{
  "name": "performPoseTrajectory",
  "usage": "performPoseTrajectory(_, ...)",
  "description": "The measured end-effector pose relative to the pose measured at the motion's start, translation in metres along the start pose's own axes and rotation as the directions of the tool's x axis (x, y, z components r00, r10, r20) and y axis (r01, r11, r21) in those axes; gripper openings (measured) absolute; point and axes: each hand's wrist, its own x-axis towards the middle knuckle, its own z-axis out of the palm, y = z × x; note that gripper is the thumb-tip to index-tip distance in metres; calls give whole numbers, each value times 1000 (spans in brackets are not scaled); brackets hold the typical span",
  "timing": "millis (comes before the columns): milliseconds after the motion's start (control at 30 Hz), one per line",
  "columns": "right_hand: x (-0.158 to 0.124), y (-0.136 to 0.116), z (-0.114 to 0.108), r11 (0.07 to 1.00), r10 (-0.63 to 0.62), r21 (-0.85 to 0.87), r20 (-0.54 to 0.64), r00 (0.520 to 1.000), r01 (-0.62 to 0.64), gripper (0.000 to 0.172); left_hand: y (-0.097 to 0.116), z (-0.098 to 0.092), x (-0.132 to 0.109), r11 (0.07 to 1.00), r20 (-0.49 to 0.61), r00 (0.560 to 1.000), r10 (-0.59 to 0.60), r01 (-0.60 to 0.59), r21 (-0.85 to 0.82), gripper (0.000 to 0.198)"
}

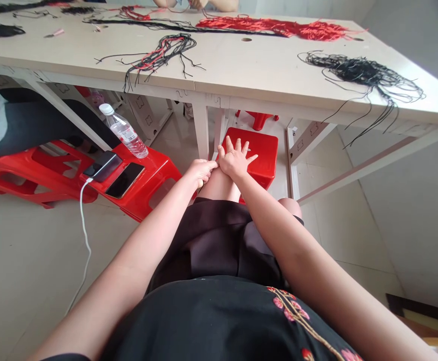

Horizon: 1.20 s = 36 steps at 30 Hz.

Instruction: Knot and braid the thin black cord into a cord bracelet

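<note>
Under the near edge of the long cream counter (234, 65) (black and red cords (162, 55) lie on top, well out of the way), a red plastic stool (258, 145) sits just beyond the open, spread right hand (236, 159), nearer it than the left hand (203, 173), curled against the right hand's base, holding no object.

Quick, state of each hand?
Left hand: curled against the right hand, no object visible.
Right hand: open, fingers spread, holding nothing.
</note>
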Motion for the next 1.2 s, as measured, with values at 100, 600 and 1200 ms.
performPoseTrajectory(100, 6, 0, -2, 1000, 10, -19, 16, 1000, -10, 62, 1, 1, 3, 1000, 3, 1000, -6, 6, -9, 24)
performPoseTrajectory(600, 15, -5, -9, 998, 35, -54, 83, 996, -30, 65, 1, -1, 10, 999, 28, 999, -25, 27, -44, 23)
performPoseTrajectory(1200, 8, -25, -7, 997, -9, -75, 78, 997, 15, 63, -3, -18, 7, 1000, -19, 1000, -13, 13, 23, 25)
